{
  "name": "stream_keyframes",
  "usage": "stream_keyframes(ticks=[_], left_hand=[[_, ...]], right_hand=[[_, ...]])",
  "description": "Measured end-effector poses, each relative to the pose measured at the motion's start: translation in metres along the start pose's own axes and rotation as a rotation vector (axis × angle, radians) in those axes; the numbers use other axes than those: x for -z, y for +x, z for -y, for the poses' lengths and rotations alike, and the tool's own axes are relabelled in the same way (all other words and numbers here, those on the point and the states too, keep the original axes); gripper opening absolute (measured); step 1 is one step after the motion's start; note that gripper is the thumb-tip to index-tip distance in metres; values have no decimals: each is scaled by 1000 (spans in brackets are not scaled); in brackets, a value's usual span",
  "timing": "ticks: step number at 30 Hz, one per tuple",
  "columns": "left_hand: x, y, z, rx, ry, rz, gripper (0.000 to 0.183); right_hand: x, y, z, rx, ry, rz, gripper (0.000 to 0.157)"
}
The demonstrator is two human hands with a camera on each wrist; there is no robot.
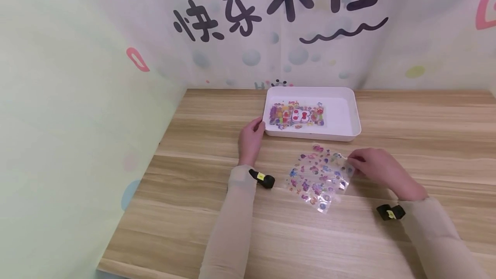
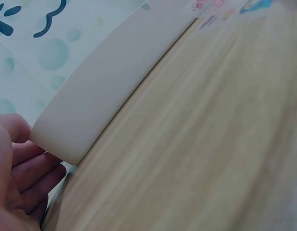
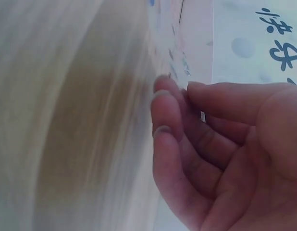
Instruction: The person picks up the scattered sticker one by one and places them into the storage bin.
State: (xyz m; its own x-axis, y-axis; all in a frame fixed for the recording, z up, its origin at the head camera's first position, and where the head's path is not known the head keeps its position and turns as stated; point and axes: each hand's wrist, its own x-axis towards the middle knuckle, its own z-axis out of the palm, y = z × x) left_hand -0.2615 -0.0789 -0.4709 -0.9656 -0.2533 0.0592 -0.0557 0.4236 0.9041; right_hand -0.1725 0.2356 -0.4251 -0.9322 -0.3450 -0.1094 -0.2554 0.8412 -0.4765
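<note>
On the wooden table stands a shallow white tray (image 1: pixel 339 113) holding sticker sheets (image 1: pixel 298 116), one with a white cartoon character on it. My left hand (image 1: pixel 250 140) grips the tray's near left corner; in the left wrist view its thumb (image 2: pixel 16 126) is at the rim and the other fingers curl against the wall below. A clear sheet of small, mostly purple and pink stickers (image 1: pixel 315 180) is in front of the tray, tilted, its right corner pinched between thumb and fingers of my right hand (image 1: pixel 373 165). In the right wrist view that sheet shows nearly edge-on beyond the fingertips.
Behind the table hangs a printed cloth (image 1: pixel 248 51) with large dark characters and pale dots, close to the tray's far side. A pale green wall (image 1: pixel 77 119) runs along the left. Wood surface (image 1: pixel 186 210) extends on both sides and in front.
</note>
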Motion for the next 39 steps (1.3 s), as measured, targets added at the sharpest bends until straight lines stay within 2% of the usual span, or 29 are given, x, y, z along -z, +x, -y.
stream_keyframes(ticks=[11, 19, 27, 33, 39], left_hand=[[1, -1, -1, 11, -8, 10, 29], [1, -1, -1, 8, -12, 10, 30], [2, -1, -2, 10, -11, 12, 30], [2, -1, -2, 4, -6, 11, 30], [1, 0, -1, -3, -9, 13, 29]], right_hand=[[11, -1, -11, -38, 132, 24, 26], [20, -5, -21, -3, 167, -17, 26], [30, -10, -28, 6, 180, -20, 30], [36, -15, -34, -21, 246, 0, 29], [41, -19, -39, -82, 279, 15, 36]])
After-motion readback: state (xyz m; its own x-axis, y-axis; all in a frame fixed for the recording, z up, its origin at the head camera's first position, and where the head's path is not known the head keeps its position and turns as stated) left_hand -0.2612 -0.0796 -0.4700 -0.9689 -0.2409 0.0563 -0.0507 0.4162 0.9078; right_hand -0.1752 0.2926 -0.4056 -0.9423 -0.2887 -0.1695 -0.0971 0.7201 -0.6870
